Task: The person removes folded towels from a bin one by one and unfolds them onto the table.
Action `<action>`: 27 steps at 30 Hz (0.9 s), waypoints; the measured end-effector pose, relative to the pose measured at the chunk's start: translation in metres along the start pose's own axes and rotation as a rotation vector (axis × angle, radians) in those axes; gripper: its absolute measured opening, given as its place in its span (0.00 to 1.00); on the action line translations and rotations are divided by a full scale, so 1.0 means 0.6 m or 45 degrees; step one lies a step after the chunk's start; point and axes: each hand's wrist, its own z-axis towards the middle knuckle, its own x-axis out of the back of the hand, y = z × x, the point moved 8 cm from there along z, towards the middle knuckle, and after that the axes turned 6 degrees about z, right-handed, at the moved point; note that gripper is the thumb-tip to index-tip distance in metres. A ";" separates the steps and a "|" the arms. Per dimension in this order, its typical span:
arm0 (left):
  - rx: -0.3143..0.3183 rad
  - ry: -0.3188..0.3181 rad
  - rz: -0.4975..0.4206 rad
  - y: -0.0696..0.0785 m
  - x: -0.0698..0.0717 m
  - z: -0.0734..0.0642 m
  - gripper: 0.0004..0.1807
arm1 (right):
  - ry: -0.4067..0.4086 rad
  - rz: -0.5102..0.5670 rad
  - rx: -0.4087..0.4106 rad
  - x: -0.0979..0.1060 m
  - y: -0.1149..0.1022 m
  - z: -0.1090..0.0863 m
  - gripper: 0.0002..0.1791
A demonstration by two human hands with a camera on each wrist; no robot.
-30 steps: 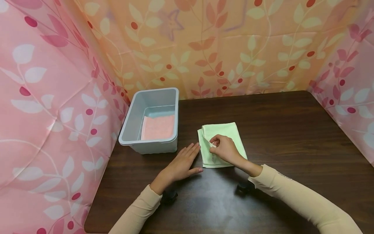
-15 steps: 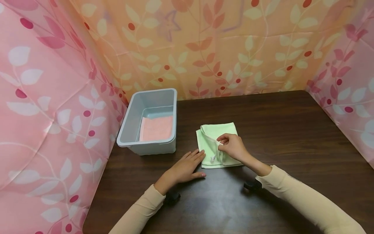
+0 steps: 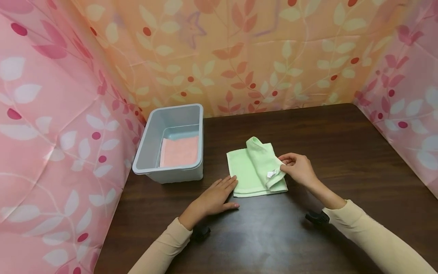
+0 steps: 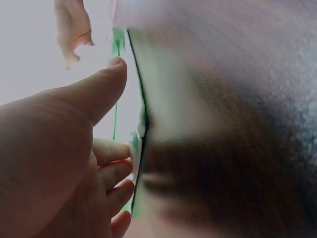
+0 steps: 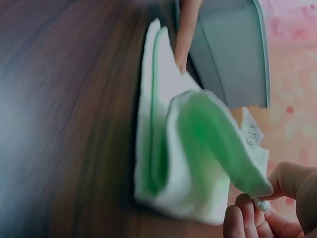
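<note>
A pale green towel lies folded in layers on the dark wooden table. My right hand pinches the edge of its top layer between thumb and fingers, at the towel's right side. That lifted flap curls over, showing a small white label. The right wrist view shows thumb and fingertips gripping the cloth's hem. My left hand lies flat with extended fingers, fingertips on the towel's left edge. In the left wrist view the left thumb sticks out apart from the fingers, and the towel is overexposed.
To the left stands a grey plastic bin with a folded pink towel inside. Floral curtains hang behind the table and on both sides. Dark wood tabletop extends to the right of the green towel.
My right hand has moved right, drawing the towel's top layer from the left over to the right side, and the label now shows. My left hand has shifted slightly onto the towel's left edge.
</note>
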 end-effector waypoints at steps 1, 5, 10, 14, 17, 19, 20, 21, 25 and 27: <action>0.000 0.000 0.000 0.000 0.000 0.000 0.47 | 0.015 -0.001 -0.002 0.009 0.007 -0.002 0.15; -0.008 0.009 0.002 0.000 0.002 0.001 0.47 | 0.064 -0.014 -0.021 0.040 0.035 -0.014 0.16; -0.007 0.012 -0.012 0.000 0.002 0.001 0.46 | 0.101 -0.027 -0.043 0.075 0.066 -0.029 0.16; 0.002 0.007 -0.010 -0.002 0.001 0.001 0.46 | 0.133 -0.040 -0.072 0.103 0.091 -0.038 0.17; 0.007 0.016 -0.004 -0.004 0.002 0.000 0.46 | 0.147 -0.063 -0.103 0.123 0.112 -0.043 0.17; 0.007 0.024 -0.018 -0.005 0.004 -0.001 0.46 | 0.158 -0.092 -0.122 0.137 0.126 -0.046 0.17; 0.008 0.027 -0.020 -0.006 0.005 -0.001 0.46 | 0.165 -0.112 -0.130 0.144 0.133 -0.049 0.17; 0.008 0.032 -0.026 -0.006 0.006 -0.001 0.46 | 0.171 -0.134 -0.135 0.150 0.138 -0.051 0.17; 0.013 0.031 -0.042 -0.010 0.008 -0.002 0.45 | 0.213 -0.250 -0.126 0.171 0.148 -0.058 0.17; 0.017 0.028 -0.052 -0.012 0.009 -0.001 0.45 | 0.228 -0.301 -0.117 0.178 0.147 -0.060 0.16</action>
